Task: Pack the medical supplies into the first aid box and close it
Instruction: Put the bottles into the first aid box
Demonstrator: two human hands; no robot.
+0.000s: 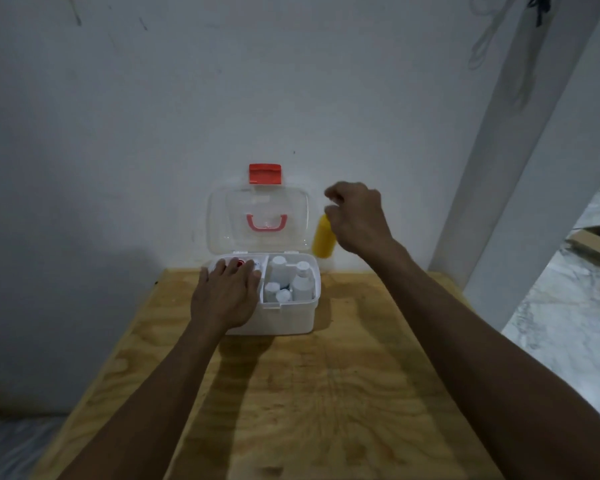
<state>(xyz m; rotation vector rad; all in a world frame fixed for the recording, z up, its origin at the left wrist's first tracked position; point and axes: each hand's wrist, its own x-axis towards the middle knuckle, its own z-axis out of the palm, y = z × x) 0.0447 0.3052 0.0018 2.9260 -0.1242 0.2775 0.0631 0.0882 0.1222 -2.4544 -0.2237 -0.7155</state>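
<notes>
Our flat left hand point(227, 292) steadies the open white plastic first aid box point(274, 306); our right hand point(355, 216) seemingly grips the yellow cylindrical bottle point(322, 242), which goes in next.

white first aid box point(284, 315) open, bottles point(293, 280) inside

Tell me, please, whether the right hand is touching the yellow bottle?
Cannot tell: in the head view the right hand overlaps the yellow bottle at its top, hiding any contact or gap.
</notes>
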